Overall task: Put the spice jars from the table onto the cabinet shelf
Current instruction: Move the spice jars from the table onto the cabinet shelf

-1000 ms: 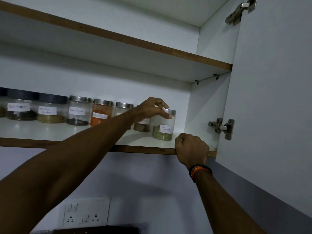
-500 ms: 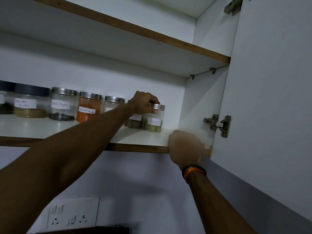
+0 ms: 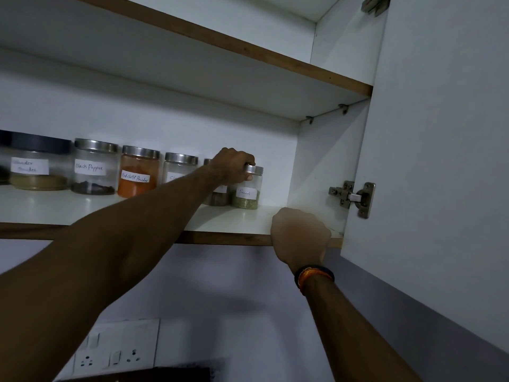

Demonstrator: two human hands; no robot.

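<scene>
A person's left hand (image 3: pixel 234 166) reaches into an open wall cabinet, its grip curled over the steel lid of the fennel jar (image 3: pixel 247 188), which stands upright on the cabinet shelf (image 3: pixel 49 208) at the right end of a row of labelled spice jars. At the fennel jar's 9 o'clock, partly hidden by the forearm, stands another jar (image 3: pixel 219 195), its label unreadable, then a jar (image 3: pixel 179 169) whose label is half covered, the red chilli powder jar (image 3: pixel 137 172), the black pepper jar (image 3: pixel 93 168) and a dark-lidded coriander powder jar (image 3: pixel 38 164). The right hand (image 3: pixel 300 235), wearing an orange-and-dark wristband (image 3: pixel 314 275), has its grip hooked over the shelf's front edge at the fennel jar's 5 o'clock. The cabinet door (image 3: pixel 446 161) stands open at 3 o'clock; a wall socket panel (image 3: pixel 118 348) sits below.
</scene>
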